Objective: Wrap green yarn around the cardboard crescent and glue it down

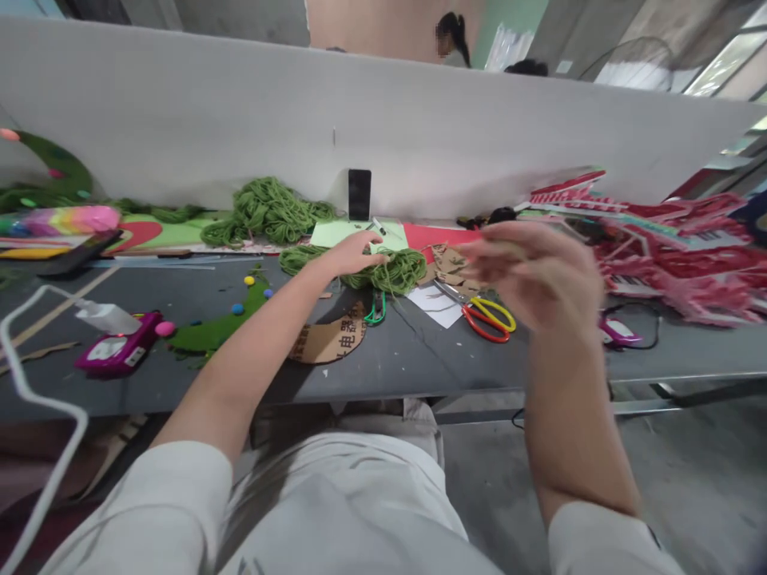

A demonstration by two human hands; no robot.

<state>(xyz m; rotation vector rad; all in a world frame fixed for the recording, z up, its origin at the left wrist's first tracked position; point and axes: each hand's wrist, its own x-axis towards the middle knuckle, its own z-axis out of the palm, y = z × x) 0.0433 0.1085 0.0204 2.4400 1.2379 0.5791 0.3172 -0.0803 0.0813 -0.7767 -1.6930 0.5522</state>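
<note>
My left hand [353,251] reaches forward onto a small heap of green yarn [392,274] on the grey table [407,359], its fingers curled down into the strands. My right hand [530,267] is raised in the air above the table's right half, blurred by motion, fingers loosely bent; nothing is seen in it. Red and yellow handled scissors [488,315] lie just below and left of it. A bigger pile of green yarn [269,209] sits further back by the white partition.
A black phone [359,193] leans upright against the white partition [180,120]. A magenta glue gun [117,347], a green felt shape with pompoms [219,327], cardboard piece [329,337], green clip [375,307] and red paper decorations [677,247] lie around. People's heads show behind the partition.
</note>
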